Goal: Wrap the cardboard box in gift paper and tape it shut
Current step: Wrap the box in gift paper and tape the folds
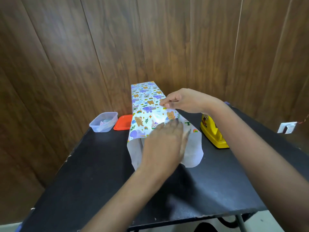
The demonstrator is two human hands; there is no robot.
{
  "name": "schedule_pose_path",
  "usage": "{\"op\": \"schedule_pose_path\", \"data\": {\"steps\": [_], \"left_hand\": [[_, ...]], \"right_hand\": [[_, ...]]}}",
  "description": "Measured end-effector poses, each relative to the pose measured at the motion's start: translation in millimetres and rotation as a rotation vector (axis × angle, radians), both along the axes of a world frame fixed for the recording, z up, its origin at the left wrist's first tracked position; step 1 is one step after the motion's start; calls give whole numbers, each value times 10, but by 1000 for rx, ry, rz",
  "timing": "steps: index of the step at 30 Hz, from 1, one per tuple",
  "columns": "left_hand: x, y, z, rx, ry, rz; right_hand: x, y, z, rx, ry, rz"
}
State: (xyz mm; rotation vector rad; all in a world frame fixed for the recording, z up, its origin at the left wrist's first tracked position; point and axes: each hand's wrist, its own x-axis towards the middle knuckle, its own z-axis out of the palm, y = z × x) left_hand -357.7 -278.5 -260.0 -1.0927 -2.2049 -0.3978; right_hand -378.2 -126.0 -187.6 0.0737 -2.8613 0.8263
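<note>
A long box wrapped in animal-print gift paper (145,97) lies lengthwise in the middle of the black table (87,173). The paper's near end hangs open past the box, showing its white underside (194,153). My left hand (164,144) lies flat with straight fingers on the top of the paper near that end. My right hand (180,99) pinches something small and pale, perhaps a piece of tape, between thumb and fingertips at the paper's top right edge. The cardboard itself is hidden under the paper.
A yellow tape dispenser (212,133) stands right of the box. A clear plastic tub (103,122) and its orange lid (122,122) sit at the back left. A wood-panelled wall runs close behind. The table's front edge is near me.
</note>
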Motion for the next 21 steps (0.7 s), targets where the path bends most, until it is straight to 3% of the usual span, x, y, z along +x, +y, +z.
{"op": "schedule_pose_path", "data": {"steps": [2, 4, 7, 9, 13, 21], "left_hand": [[-95, -228, 322, 78, -238, -15], [-404, -398, 532, 79, -177, 16], [-810, -496, 613, -220, -364, 45], [-933, -520, 520, -304, -466, 1], [-970, -526, 397, -265, -327, 15], [-911, -408, 364, -433, -62, 164]], "right_hand": [[0, -10, 16, 18, 9, -16], [4, -52, 45, 114, 9, -35], [-9, -146, 58, 189, -5, -21], [-43, -207, 43, 229, -22, 0], [-80, -229, 57, 303, -58, 1], [-61, -334, 51, 446, -78, -49]]}}
